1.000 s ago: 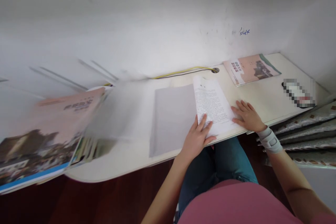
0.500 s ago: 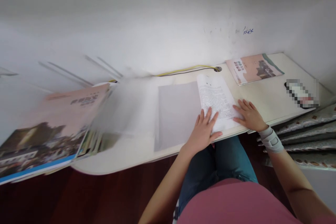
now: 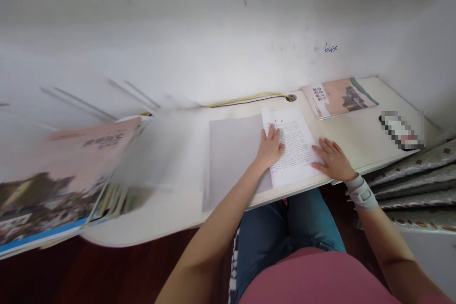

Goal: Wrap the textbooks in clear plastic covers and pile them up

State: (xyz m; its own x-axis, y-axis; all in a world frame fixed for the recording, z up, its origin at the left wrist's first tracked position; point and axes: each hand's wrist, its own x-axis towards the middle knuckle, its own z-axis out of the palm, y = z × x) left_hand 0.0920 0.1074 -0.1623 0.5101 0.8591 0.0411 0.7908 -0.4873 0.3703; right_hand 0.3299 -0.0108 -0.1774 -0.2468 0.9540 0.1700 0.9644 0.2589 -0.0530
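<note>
An open booklet lies flat on the white desk, with a plain grey left side [image 3: 233,152] and a white printed page [image 3: 294,145] on the right. My left hand [image 3: 270,148] rests on the upper left part of the printed page near the fold, fingers stretched out. Along the page's right edge lies my right hand [image 3: 333,158], its fingers spread and touching the paper and desk; neither hand grips anything. The right wrist wears a pale grey strap [image 3: 361,192].
Pink-covered books [image 3: 89,147] are stacked at the left. A pink booklet [image 3: 340,98] lies at the back right, left of a blurred-out phone [image 3: 401,130]. Yellow and black cables [image 3: 245,99] run into a desk hole [image 3: 291,98]. Patterned grey fabric [image 3: 423,175] hangs at right.
My left hand has moved up the page, from its lower edge to the upper left beside the fold. My right hand stays at the right edge. The view has shifted slightly.
</note>
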